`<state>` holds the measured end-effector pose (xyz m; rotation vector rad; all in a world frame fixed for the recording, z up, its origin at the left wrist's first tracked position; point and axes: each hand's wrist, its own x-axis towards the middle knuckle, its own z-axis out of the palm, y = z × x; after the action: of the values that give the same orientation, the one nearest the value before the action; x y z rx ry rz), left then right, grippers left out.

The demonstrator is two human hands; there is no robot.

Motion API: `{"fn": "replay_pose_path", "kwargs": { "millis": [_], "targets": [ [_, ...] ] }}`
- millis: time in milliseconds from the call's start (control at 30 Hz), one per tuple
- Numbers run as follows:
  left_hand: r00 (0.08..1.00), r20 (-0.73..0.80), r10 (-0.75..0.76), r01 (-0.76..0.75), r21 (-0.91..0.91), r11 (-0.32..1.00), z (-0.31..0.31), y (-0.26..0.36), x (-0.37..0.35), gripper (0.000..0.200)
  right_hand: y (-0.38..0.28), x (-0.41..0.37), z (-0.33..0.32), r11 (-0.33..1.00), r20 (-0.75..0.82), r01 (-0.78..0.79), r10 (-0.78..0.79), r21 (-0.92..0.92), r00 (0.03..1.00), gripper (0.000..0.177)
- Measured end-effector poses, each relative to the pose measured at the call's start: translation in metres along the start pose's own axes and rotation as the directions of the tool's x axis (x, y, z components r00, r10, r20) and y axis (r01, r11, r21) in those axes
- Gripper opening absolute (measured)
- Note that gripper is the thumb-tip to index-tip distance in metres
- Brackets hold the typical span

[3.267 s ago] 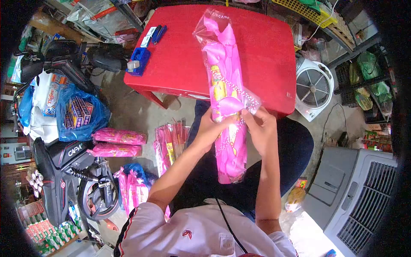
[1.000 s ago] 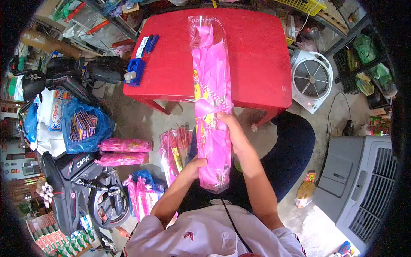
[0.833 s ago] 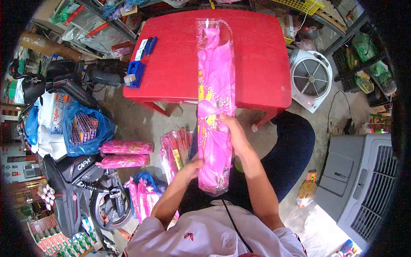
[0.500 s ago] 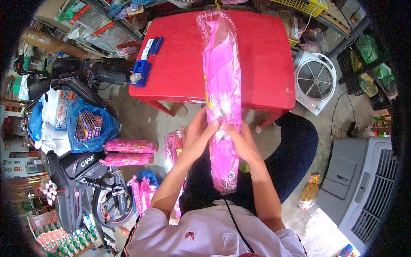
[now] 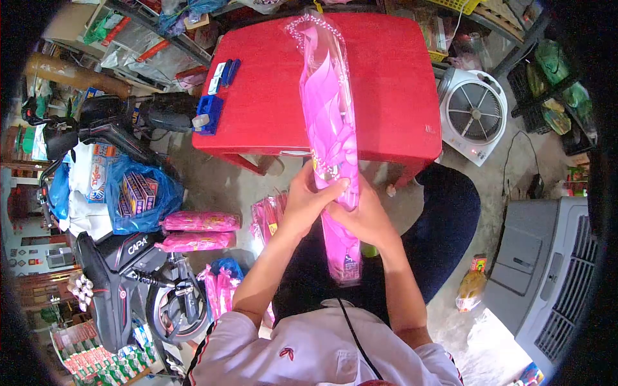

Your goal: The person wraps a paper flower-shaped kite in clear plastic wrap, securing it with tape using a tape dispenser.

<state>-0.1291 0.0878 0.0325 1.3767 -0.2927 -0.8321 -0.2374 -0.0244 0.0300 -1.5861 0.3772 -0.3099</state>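
Observation:
A long pink package (image 5: 328, 122) in a clear plastic wrapper extends from over my lap to above the red table. White dots run along the wrapper's far end, and some yellow print shows at its left side. My left hand (image 5: 312, 198) grips the package at its lower middle, the thumb lying across the front. Opposite it, my right hand (image 5: 362, 212) is closed round the right side. The fingers behind the package are hidden on both hands.
Ahead stands the red table (image 5: 393, 83), with a blue box (image 5: 208, 116) at its left edge. Similar pink packages (image 5: 199, 222) lie at the left beside a motorbike (image 5: 106, 276). A fan (image 5: 475, 112) and a grey air cooler (image 5: 541, 270) stand at the right.
The package has turned a little about its length, and its far end has shifted left. My left thumb has slid further across the front, while my right hand sits slightly lower.

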Motion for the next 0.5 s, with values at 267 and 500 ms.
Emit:
{"fn": "replay_pose_path", "kwargs": {
  "millis": [267,500],
  "targets": [
    [0.987,0.069,-0.145,0.154,-0.147,0.977,-0.020,-0.004,0.009,0.055,0.003,0.001,0.002,0.956,0.021,0.084,-0.082,-0.282,0.996,0.097],
    [0.989,0.139,-0.058,0.107,-0.378,0.919,-0.053,-0.012,0.000,0.093,-0.023,-0.013,-0.004,0.960,-0.088,0.053,-0.080,-0.276,0.993,0.082]
  ]
}}
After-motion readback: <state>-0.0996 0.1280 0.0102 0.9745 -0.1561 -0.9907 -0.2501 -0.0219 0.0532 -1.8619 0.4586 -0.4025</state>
